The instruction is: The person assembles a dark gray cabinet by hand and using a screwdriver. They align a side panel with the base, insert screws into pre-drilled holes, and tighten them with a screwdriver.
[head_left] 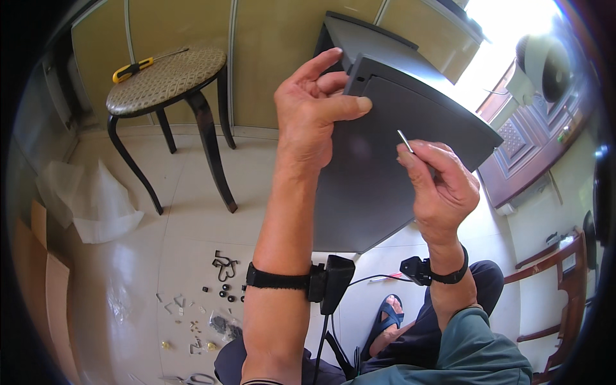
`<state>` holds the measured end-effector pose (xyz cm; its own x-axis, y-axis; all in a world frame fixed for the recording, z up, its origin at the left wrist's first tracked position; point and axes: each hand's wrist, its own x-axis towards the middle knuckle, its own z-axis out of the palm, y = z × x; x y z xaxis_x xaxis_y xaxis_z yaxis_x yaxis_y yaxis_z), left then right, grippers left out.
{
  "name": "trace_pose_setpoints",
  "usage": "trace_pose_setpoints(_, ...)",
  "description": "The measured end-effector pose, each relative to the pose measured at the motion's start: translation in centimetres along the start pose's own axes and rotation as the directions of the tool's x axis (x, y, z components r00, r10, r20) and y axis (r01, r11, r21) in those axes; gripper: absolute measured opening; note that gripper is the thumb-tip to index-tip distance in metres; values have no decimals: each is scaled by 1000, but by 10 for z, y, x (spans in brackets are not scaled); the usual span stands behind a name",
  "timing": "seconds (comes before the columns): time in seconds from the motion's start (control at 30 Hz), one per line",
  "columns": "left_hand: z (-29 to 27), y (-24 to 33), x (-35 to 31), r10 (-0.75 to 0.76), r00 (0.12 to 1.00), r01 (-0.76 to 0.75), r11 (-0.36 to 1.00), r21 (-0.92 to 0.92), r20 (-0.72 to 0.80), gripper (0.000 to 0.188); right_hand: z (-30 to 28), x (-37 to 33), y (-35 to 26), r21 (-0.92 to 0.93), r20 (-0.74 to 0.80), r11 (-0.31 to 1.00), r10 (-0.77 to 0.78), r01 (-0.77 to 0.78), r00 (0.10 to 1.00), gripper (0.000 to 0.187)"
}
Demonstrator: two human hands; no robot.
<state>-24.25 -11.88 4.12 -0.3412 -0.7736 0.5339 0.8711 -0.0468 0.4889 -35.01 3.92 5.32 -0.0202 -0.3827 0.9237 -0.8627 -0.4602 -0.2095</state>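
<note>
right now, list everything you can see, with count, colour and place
panel: one, dark grey, held up at centre
pin: one, thin and silvery, in the right fingertips against the panel
stool: one, dark legs with patterned seat, upper left
screwdriver: one, yellow and black handle, on the stool seat
wrap: one crumpled white sheet, floor at left
hardware: many small black, silver and brass bits, floor at lower left
cardboard: brown pieces, far left edge
chair: one, brown wood, right edge
left hand: grips the panel's top corner
right hand: pinches the pin
</note>
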Motion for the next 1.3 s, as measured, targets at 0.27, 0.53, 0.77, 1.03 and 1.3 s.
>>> trace_pose_setpoints(0.27, -7, -4, 3, 2, 1000, -2, 1000, 10, 3, 77, 27, 33, -3, -63, -3, 985, -162, 162, 987, 14)
trace_pose_setpoints(0.53, -7, 0, 5, 19, 999, -17, 999, -38, 47, 76, 41, 54, 2, -127, 40, 952, -276, 278, 960, 12)
trace_pose_setpoints(0.77, -10, -2, 3, 20, 999, -18, 999, -47, 42, 76, 42, 58, -8, -197, 88, 942, -260, 272, 962, 11)
trace_pose_setpoints(1.03, 3, -11, 7, -9, 998, 7, 999, -33, -61, 70, 34, 71, -7, -257, 287, 941, -141, 219, 947, 9)
trace_pose_setpoints(1.3, 7, -32, 16, 65, 988, -76, 994, -74, -137, 82, -10, 86, 52, -569, 574, 740, 44, 360, 818, 30)
